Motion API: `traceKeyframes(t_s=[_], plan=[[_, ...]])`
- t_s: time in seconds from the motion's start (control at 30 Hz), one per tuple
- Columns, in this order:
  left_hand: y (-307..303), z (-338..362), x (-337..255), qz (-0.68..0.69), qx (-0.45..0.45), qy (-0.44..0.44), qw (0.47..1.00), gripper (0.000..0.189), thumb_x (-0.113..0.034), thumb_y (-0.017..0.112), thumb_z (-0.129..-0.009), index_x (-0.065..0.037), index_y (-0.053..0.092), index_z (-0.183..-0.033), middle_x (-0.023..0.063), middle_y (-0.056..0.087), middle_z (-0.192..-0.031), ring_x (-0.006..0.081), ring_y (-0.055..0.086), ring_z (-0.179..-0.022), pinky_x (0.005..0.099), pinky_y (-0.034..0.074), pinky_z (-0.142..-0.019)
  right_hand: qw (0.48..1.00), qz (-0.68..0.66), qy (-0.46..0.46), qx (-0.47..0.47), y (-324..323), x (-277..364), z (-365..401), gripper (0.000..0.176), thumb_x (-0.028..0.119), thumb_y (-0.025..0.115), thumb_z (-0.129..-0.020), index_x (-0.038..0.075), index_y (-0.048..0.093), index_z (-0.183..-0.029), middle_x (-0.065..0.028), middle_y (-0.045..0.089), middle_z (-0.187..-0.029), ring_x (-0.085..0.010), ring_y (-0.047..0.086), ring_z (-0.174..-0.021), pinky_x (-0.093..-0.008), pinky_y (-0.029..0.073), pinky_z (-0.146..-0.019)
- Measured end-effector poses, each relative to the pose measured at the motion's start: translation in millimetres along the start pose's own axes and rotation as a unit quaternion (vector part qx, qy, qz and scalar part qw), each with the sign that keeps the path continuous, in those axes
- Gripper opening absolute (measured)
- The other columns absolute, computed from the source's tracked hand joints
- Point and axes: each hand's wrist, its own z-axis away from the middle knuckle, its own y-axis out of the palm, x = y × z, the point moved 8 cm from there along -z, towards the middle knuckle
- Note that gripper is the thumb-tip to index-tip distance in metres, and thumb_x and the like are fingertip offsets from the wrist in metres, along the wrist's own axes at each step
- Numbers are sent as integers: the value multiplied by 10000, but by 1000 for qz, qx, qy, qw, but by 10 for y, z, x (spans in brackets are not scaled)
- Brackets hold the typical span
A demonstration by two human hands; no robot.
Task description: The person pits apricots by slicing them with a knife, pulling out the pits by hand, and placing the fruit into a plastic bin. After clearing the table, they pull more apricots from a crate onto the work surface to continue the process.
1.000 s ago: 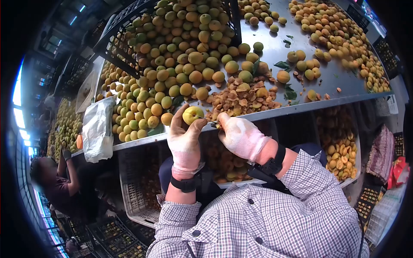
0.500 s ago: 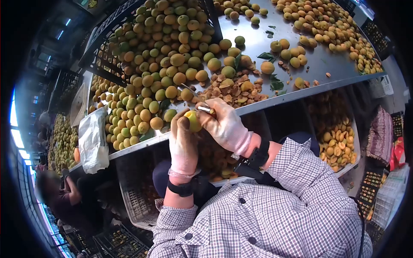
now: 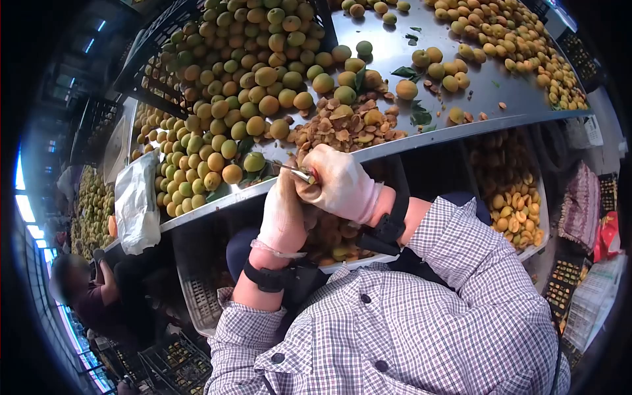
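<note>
My right hand (image 3: pixel 343 185), in a stained pale glove, is closed round a small knife (image 3: pixel 304 176). The knife's thin blade points left toward the table edge, and its handle is mostly hidden in the fist. My left hand (image 3: pixel 282 214), gloved too, is closed and pressed against the right one. The apricot it held a moment ago is now covered by the fingers. Both hands are just off the metal table's front edge. Right beyond them lies a heap of pits and scraps (image 3: pixel 342 125), with a pile of whole apricots (image 3: pixel 217 131) to its left.
A black crate (image 3: pixel 158 99) lies tipped among the apricots. A white cloth (image 3: pixel 137 207) hangs over the metal table's (image 3: pixel 434 135) edge. Below stand bins, one with halved apricots (image 3: pixel 513 214). Another person (image 3: pixel 99 296) sits at the left.
My hands have come together, and the apricot between them has gone out of sight. The knife has turned so that its blade points left. The view has shifted slightly.
</note>
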Motion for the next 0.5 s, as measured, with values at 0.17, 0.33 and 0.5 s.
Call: traceKeyframes(t_s=[0.17,0.33,0.5], plan=[[72,197,-104,35,61,-55,996,326,-430,437,-1022,-146,563,-922,-47,461,-597,62,417,-440,215,234,-386,998,-42,11,36,30,-44,42,187,148,738,-798,19,608,-837,-148,583,-775,-329,593,-670,-370,498,-617],[23,99,31,139,247,-119,952,322,-326,474,-1025,-75,547,-1213,2,557,-756,75,472,-493,202,365,-449,888,-331,318,25,306,-540,213,331,278,648,-915,-52,656,-915,-151,681,-784,-111,626,-745,-292,513,-679],[91,345,-305,-312,47,346,884,424,-394,459,-1028,-25,585,-1195,22,608,-831,105,529,-713,244,440,-623,941,-159,290,67,96,-398,235,288,250,638,-930,-37,653,-938,-65,665,-783,-93,592,-725,-276,504,-656]])
